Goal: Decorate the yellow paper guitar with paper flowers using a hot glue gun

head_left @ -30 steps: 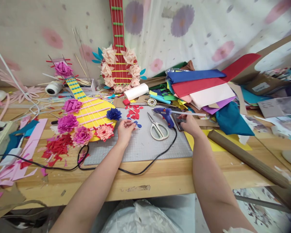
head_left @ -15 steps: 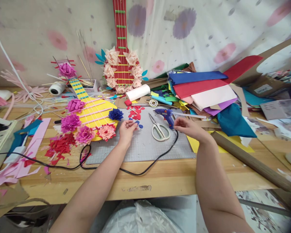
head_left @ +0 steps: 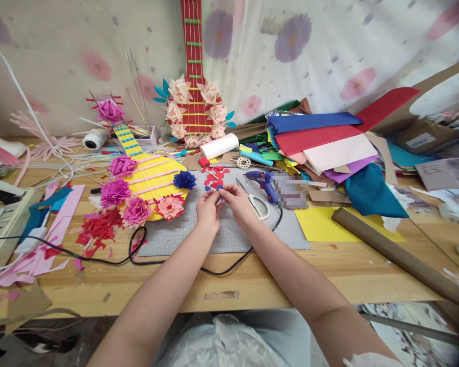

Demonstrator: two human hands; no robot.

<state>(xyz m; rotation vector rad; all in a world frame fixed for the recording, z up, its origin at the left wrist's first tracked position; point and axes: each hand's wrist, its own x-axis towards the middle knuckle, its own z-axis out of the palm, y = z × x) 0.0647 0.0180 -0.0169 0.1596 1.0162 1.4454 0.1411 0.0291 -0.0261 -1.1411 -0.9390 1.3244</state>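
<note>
Over the grey cutting mat (head_left: 229, 232), my left hand (head_left: 207, 210) and my right hand (head_left: 237, 202) meet fingertip to fingertip, both pinched on a small blue paper petal (head_left: 219, 188). Red paper petals (head_left: 213, 178) lie just beyond them. White-handled scissors (head_left: 257, 202) rest partly under my right hand. A blue glue gun (head_left: 265, 181) lies to the right, its black cord (head_left: 199, 264) looping across the mat. Left of my hands lies a yellow paper guitar (head_left: 149, 176) decorated with pink, peach and blue paper flowers.
A red paper guitar (head_left: 194, 76) leans on the back wall. Stacked coloured paper sheets (head_left: 321, 140) fill the right rear. A brown cardboard tube (head_left: 398, 255) lies at right on yellow paper. Red scraps (head_left: 97, 229) and pink offcuts lie at left.
My right hand came away from beside the glue gun and moved left to meet my left hand at the blue petal. The view shifted slightly.
</note>
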